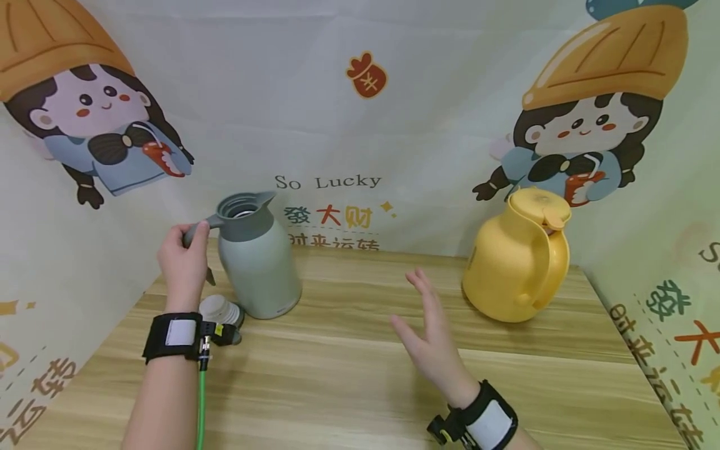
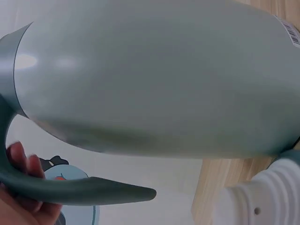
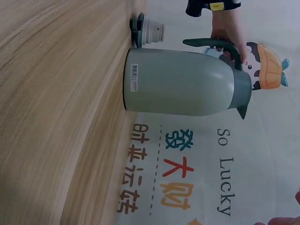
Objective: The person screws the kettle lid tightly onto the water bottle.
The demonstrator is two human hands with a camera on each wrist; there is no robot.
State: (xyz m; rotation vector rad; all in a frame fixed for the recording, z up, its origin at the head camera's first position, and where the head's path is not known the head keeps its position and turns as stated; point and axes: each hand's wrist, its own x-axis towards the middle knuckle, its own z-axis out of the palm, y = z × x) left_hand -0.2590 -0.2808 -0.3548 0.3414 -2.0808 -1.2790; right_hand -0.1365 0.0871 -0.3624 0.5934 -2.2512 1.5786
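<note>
Two hands: left (image 1: 184,259) gripping the green jug (image 1: 261,269) by its handle (image 2: 70,191), right (image 1: 434,342) spread, empty.

By the head camera, the tabletop (image 1: 349,387) is viewed forward and downward. The grey-green jug (image 1: 259,269) is shared by both wrist views: cropped at close range in the left, neck (image 2: 8,61) toward nine o'clock; uncropped, farther off in the right, toward three.

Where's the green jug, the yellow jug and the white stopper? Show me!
Green jug (image 3: 180,83): right wrist view, middle of its body.
Yellow jug (image 1: 506,265): head view, middle of its body.
White stopper (image 1: 215,308): head view, on its white part.
</note>
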